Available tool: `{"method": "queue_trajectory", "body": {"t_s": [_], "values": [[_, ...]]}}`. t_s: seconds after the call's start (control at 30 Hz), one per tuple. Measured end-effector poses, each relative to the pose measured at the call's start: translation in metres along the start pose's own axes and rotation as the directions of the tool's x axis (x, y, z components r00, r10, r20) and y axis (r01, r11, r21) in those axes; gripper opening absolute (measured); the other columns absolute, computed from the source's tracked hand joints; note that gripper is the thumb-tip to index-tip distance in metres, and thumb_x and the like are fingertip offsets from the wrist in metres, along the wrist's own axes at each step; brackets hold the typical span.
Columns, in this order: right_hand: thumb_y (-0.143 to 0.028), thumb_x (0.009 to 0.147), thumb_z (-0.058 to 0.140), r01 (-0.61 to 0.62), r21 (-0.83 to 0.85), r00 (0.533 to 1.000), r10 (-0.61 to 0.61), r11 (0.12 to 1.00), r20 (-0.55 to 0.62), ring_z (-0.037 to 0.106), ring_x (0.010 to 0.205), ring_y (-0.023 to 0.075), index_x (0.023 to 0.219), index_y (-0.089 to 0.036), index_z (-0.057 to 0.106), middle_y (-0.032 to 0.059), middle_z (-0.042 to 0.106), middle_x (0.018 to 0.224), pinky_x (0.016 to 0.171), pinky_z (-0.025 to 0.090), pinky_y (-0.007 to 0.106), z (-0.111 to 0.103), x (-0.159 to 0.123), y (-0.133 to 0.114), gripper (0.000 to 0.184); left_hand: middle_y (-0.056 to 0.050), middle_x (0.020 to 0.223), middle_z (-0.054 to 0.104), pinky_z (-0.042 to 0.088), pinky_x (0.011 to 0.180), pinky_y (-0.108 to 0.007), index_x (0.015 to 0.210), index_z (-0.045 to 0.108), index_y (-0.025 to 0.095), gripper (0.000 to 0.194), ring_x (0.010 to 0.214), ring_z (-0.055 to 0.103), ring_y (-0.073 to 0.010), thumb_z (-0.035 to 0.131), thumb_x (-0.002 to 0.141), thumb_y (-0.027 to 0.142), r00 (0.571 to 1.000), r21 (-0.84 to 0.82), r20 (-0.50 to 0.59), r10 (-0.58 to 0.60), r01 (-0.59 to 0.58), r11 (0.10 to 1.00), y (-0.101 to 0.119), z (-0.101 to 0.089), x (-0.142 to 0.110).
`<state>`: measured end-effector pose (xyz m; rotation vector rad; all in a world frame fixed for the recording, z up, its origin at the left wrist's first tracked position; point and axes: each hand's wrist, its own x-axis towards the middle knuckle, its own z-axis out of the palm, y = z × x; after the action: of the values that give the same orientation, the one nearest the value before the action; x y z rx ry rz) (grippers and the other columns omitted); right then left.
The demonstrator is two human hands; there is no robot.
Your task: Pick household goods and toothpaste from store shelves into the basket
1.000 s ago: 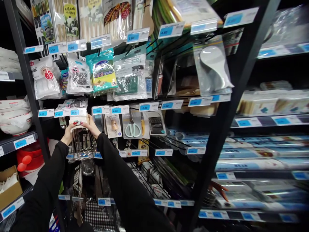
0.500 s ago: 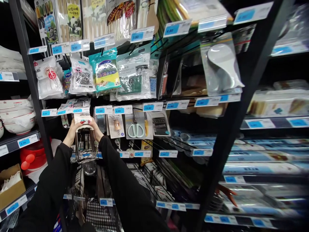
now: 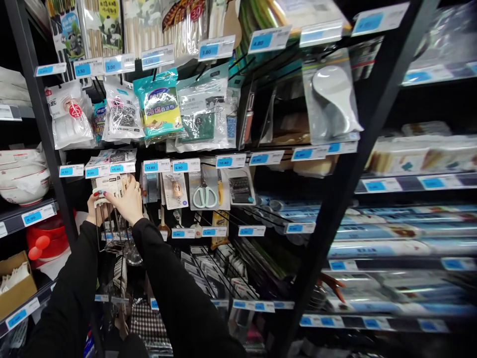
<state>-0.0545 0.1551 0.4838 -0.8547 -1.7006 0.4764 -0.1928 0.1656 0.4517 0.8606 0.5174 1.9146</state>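
Both hands are at a hanging row of carded wire goods [image 3: 112,185] below the price tags on the left of the rack. The pieces have off-white tops and long metal wires reaching down; their exact kind is unclear. My left hand [image 3: 95,209] is closed around the left side of the row, its fingers partly hidden. My right hand [image 3: 129,203] grips the right side, thumb laid across the front and fingers curled around the cards. The row sits tilted sideways between them. To the right hang a carded wooden item [image 3: 176,193] and mint-handled scissors [image 3: 204,196].
Above hang bagged scouring pads [image 3: 159,105] and a white rice scoop [image 3: 333,97]. White bowls [image 3: 24,176], a red pot [image 3: 44,233] and a cardboard box [image 3: 18,278] stand left. A dark rack post [image 3: 335,199] slants on the right, beyond it rolled packs [image 3: 395,247].
The wire goods faced me straight on; now they are turned and tilted, showing the row's side. My hands have shifted slightly left and down, and my right hand has come round the side.
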Motion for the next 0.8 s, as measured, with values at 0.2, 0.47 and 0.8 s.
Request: {"method": "queue_trajectory", "body": {"t_s": [0.2,0.47,0.8], "values": [[-0.051,0.061,0.071,-0.163,0.266,0.984,0.138,0.95,0.108,0.04,0.128,0.034,0.138,-0.013,0.03,0.0198,0.042,0.137,0.107,0.033,0.049,-0.011,-0.067,0.036,0.096,0.0,0.066,0.069,0.057,0.063,-0.025,0.078,0.063,0.019,0.014,0.062,0.066,-0.0153,0.056,0.068,0.023,0.976,-0.055,-0.169,-0.134,0.126,0.99,-0.026,-0.001,-0.089],[-0.047,0.06,0.075,-0.672,0.574,0.723,0.586,0.468,0.367,0.054,0.115,0.0254,0.122,-0.019,0.045,0.0117,0.057,0.126,0.101,0.041,0.04,-0.044,-0.233,0.118,0.075,-0.009,0.089,0.074,0.054,0.077,-0.035,0.096,0.067,0.013,0.036,0.091,0.068,-0.0268,0.059,0.078,0.043,0.828,0.06,-0.242,-0.506,0.533,0.844,-0.118,-0.034,-0.232],[-0.052,0.075,0.057,-0.788,0.341,0.603,0.752,0.512,0.265,0.06,0.109,0.0251,0.119,-0.016,0.058,0.0106,0.065,0.117,0.097,0.045,0.04,-0.093,-0.409,0.197,0.057,-0.008,0.069,0.069,0.043,0.048,-0.026,0.1,0.065,0.01,0.049,0.056,0.06,-0.017,0.05,0.084,0.053,0.488,0.107,-0.368,-0.791,0.868,0.485,-0.265,-0.089,-0.364]]}}
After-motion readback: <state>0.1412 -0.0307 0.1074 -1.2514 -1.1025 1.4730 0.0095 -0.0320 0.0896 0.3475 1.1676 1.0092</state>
